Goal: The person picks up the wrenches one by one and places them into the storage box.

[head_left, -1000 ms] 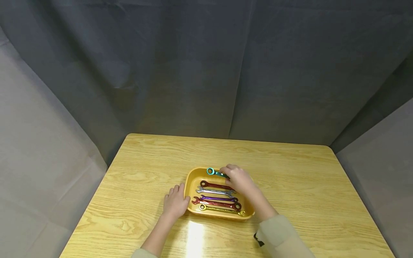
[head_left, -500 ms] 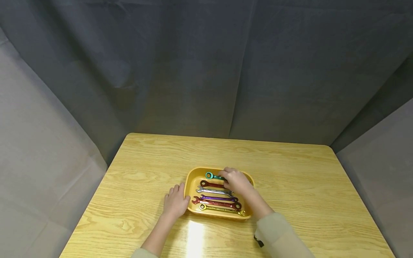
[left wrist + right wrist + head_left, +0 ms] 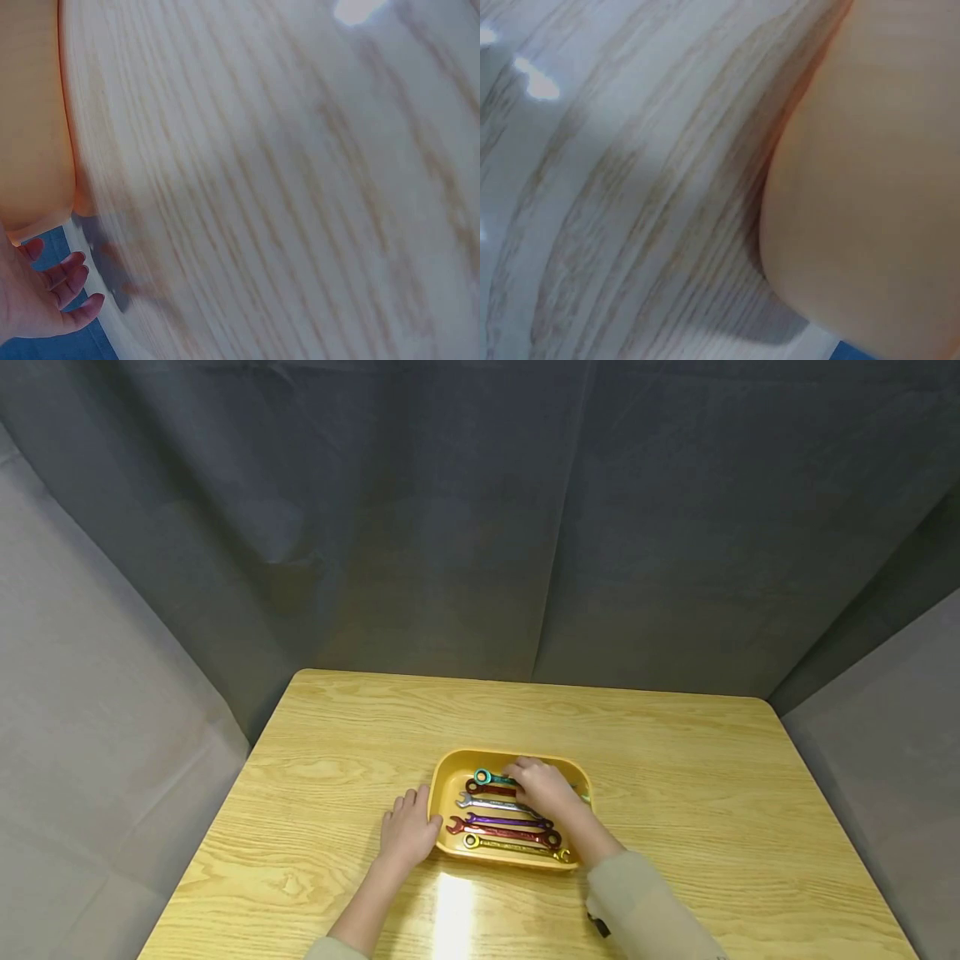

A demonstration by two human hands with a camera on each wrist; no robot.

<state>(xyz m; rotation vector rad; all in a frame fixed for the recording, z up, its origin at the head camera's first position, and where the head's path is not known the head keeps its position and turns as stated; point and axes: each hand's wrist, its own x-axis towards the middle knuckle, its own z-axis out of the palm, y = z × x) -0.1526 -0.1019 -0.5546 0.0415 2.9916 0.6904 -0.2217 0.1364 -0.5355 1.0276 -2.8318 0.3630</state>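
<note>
Six wrenches lie in a yellow tray (image 3: 444, 793) — the right hand (image 3: 542, 787) is on the teal one.

The teal wrench (image 3: 489, 777) lies along the tray's far edge, its ring end pointing left; the right hand's fingers curl over its shaft, gripping it. Toward the near edge follow a dark red wrench (image 3: 487, 788), a silver wrench (image 3: 487, 804), a purple wrench (image 3: 502, 821), a red wrench (image 3: 498, 833) and a gold wrench (image 3: 517, 848). The left hand (image 3: 408, 833) rests on the table (image 3: 712, 802) with relaxed fingers, touching the tray's left edge — the tray sits near the table's front edge.
</note>
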